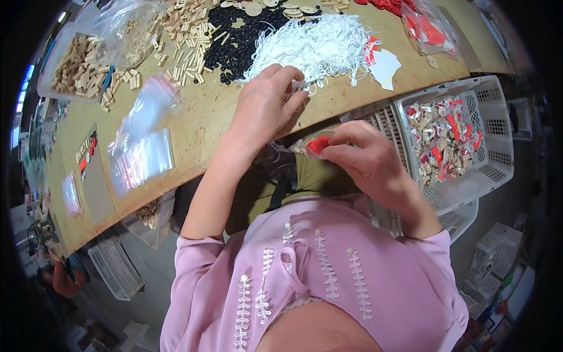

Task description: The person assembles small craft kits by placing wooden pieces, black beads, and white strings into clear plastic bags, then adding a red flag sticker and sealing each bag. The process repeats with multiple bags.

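Observation:
My left hand (264,102) is at the near edge of a heap of white strings (316,47), its thumb and fingers closed on a bit of white string. Lower and to the right, just off the table's front edge, my right hand (369,155) pinches a small clear plastic bag (317,146). Something red shows inside that bag, along with pale pieces I cannot make out. My left wrist partly hides the table edge.
On the table (205,129) lie small black rings (229,47), wooden pieces (182,35), a tub of wooden blocks (76,64) and clear zip bags (143,152). To the right, a white plastic crate (498,141) holds several filled bags (446,138).

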A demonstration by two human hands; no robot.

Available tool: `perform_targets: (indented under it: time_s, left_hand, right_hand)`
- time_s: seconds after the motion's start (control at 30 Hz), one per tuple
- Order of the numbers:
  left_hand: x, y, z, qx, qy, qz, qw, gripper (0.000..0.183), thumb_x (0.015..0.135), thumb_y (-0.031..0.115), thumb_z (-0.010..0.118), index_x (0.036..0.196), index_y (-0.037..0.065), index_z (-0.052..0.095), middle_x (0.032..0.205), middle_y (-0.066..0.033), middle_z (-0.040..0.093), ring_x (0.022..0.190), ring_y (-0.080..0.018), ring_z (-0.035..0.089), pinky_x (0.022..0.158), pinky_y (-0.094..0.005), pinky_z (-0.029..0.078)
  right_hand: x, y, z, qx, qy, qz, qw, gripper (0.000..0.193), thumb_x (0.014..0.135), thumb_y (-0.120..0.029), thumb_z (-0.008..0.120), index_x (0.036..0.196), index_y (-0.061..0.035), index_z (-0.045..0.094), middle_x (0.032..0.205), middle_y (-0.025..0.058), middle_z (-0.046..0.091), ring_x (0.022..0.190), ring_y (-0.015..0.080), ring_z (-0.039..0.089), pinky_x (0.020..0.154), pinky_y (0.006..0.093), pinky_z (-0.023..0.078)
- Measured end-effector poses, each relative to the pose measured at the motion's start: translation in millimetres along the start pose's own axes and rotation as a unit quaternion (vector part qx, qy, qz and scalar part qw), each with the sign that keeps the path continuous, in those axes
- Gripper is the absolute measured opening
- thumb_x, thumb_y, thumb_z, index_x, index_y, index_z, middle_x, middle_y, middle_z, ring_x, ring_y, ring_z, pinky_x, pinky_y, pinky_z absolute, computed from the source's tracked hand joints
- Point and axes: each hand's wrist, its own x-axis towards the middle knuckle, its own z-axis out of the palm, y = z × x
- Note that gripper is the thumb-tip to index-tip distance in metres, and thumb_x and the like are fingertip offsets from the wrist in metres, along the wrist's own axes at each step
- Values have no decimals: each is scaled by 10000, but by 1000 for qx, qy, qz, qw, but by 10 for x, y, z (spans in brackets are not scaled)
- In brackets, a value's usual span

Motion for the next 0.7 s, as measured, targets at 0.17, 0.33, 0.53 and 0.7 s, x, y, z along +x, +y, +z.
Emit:
perform_targets:
  time_s: [0.17,0.33,0.53,0.7]
  left_hand:
    - [36,-192,152,1,52,-25,998,144,866,116,744,992,47,733,818,-116,661,720,-256,664,691,-373,549]
    - [-148,-243,-154,-579,79,-230,778,54,968,54,703,1002,13,699,908,-47,715,773,-116,687,701,-246,574]
    - [-458,-158,-430,-666,52,-187,720,80,991,24,655,1071,18,650,999,-134,739,808,-141,734,712,-247,622]
    - [-768,181,-379,-288,97,-69,950,187,880,-10,728,1048,72,714,914,-70,723,803,-194,674,746,-304,554]
  right_hand:
    - [-84,-8,41,29,14,36,999,121,821,-51,741,940,-64,726,921,79,637,888,287,635,760,371,519]
    - [-58,-23,86,59,22,55,997,183,816,43,758,973,-49,734,984,84,639,952,285,648,828,376,527]
    - [231,-99,237,53,4,-14,998,206,823,26,697,1020,-32,687,1061,120,662,1009,338,641,853,394,530]
    - [417,-233,322,81,0,-34,996,253,813,37,673,1058,-26,683,1148,148,673,1076,358,645,909,410,533]
